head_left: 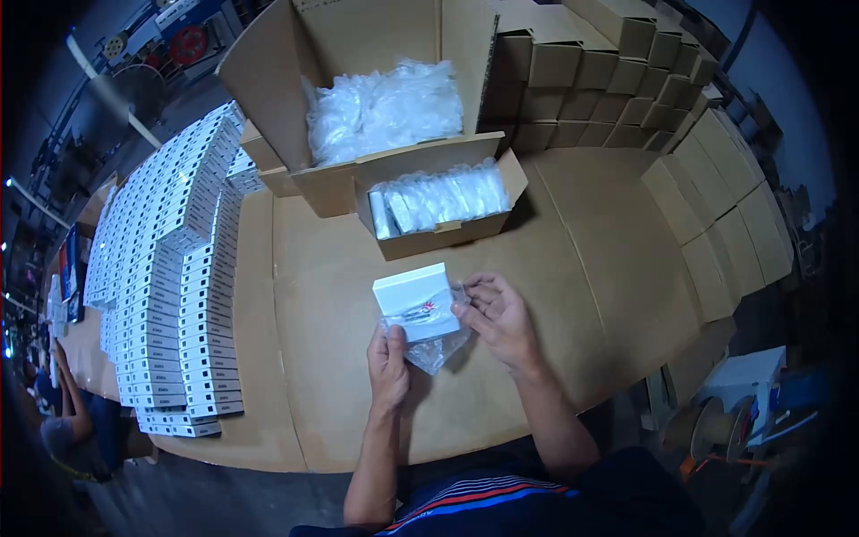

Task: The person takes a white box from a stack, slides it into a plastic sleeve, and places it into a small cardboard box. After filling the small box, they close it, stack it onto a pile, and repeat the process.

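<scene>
A white box (pixel 413 292) with a small red logo is partly inside a clear plastic bag (pixel 436 351), its upper end uncovered. My left hand (pixel 390 365) grips the box and bag at the lower left corner, thumb on the front. At the right side, my right hand (pixel 497 319) pinches the bag's edge with thumb and fingers. Just beyond them stands an open cardboard box (pixel 447 237) holding a row of plastic-wrapped items (pixel 443 199).
Behind is a large open carton (pixel 268 85) full of clear bags (pixel 389 103). Stacked white boxes (pixel 170 268) line the left. Brown cartons (pixel 591 85) are piled at the back right, with more (pixel 729 215) along the right edge. Another person (pixel 72 421) is at far left.
</scene>
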